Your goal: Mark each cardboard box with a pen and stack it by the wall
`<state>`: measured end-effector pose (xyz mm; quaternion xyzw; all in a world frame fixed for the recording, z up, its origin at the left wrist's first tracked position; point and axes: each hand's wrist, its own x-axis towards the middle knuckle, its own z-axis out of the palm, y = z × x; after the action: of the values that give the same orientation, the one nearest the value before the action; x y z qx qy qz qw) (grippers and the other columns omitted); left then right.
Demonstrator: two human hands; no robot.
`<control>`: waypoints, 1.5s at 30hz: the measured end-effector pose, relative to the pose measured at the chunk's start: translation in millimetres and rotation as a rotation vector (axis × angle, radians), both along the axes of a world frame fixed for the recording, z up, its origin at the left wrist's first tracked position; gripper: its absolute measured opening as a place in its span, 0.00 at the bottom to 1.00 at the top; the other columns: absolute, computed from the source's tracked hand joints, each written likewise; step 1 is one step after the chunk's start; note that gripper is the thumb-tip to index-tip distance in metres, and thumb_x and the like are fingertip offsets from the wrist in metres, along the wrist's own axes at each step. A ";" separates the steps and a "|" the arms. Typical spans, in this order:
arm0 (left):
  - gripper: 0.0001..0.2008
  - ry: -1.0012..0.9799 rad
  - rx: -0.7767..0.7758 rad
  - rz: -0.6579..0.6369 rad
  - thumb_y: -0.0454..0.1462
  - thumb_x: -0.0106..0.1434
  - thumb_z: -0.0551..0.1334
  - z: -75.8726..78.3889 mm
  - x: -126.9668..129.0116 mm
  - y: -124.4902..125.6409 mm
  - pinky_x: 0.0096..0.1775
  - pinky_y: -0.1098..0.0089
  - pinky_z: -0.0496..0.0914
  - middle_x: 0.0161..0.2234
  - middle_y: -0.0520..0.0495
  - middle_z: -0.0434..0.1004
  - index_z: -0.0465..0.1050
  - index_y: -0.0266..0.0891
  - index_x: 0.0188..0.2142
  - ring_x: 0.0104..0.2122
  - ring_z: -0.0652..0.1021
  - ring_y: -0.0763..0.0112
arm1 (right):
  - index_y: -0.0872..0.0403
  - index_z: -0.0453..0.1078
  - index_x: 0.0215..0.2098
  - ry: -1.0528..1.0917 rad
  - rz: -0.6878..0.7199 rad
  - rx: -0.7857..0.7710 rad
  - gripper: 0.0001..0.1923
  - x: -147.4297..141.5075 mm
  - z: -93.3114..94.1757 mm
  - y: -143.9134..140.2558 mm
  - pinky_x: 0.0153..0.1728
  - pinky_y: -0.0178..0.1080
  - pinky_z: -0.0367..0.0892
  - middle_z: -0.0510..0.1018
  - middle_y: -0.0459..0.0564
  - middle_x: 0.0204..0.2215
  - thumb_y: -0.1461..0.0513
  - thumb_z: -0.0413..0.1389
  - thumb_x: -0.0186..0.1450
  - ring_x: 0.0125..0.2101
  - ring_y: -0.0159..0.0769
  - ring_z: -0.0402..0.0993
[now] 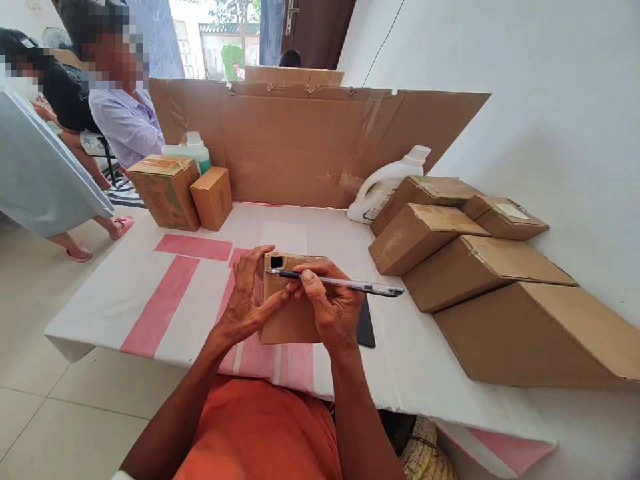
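Note:
A small brown cardboard box point(290, 323) stands on the table in front of me, with a black square mark point(277, 262) near its upper left corner. My left hand point(250, 293) grips the box by its left side, fingers behind the edge and thumb across the front. Between the fingers of my right hand point(330, 300) is a clear pen point(345, 283), its dark tip end pointing left, close beneath the black square. Whether the tip touches the cardboard I cannot tell. Partly hidden behind my right hand lies a flat black object point(367, 323).
Several cardboard boxes point(500, 267) line the right side beside a white jug point(385, 183). Two more boxes point(165, 200) and a green-liquid bottle point(197, 150) stand at back left. A tall cardboard panel point(300, 147) borders the table point(125, 280). People point(125, 127) are at the left.

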<state>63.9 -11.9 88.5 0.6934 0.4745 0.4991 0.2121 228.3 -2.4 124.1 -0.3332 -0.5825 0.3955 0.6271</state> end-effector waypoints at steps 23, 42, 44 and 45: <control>0.34 -0.020 -0.029 -0.010 0.46 0.68 0.68 -1.1 -1.8 0.1 0.67 0.48 0.62 0.69 0.42 0.63 0.58 0.51 0.69 0.67 0.65 0.51 | 0.52 0.78 0.37 -0.098 -0.239 0.108 0.08 14.8 2.0 -2.8 0.26 0.34 0.72 0.82 0.45 0.31 0.61 0.59 0.74 0.25 0.31 0.80; 0.35 -0.084 -0.121 0.001 0.49 0.66 0.68 -1.0 -8.3 -1.5 0.65 0.44 0.65 0.67 0.42 0.64 0.59 0.54 0.69 0.63 0.70 0.49 | 0.58 0.75 0.48 -1.170 -0.212 -0.708 0.08 35.6 -88.0 119.7 0.45 0.40 0.70 0.84 0.66 0.49 0.65 0.59 0.71 0.51 0.52 0.82; 0.36 -0.088 -0.139 -0.001 0.50 0.66 0.68 -0.9 -8.1 0.1 0.64 0.43 0.66 0.67 0.41 0.65 0.59 0.53 0.69 0.63 0.71 0.48 | 0.58 0.75 0.51 -1.192 -0.202 -0.721 0.10 34.3 -92.9 115.3 0.46 0.40 0.69 0.83 0.66 0.51 0.64 0.57 0.73 0.52 0.51 0.81; 0.36 -0.083 -0.141 -0.005 0.50 0.66 0.68 -0.5 -7.6 0.8 0.65 0.43 0.66 0.66 0.40 0.65 0.59 0.52 0.69 0.63 0.71 0.48 | 0.58 0.74 0.52 -1.198 -0.207 -0.722 0.11 35.0 -93.9 111.0 0.47 0.40 0.69 0.82 0.65 0.52 0.63 0.57 0.74 0.52 0.50 0.81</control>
<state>56.3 -11.0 88.0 0.6565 0.4974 0.4924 0.2812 263.4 108.5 30.2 -0.7343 -0.6252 0.2509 0.0833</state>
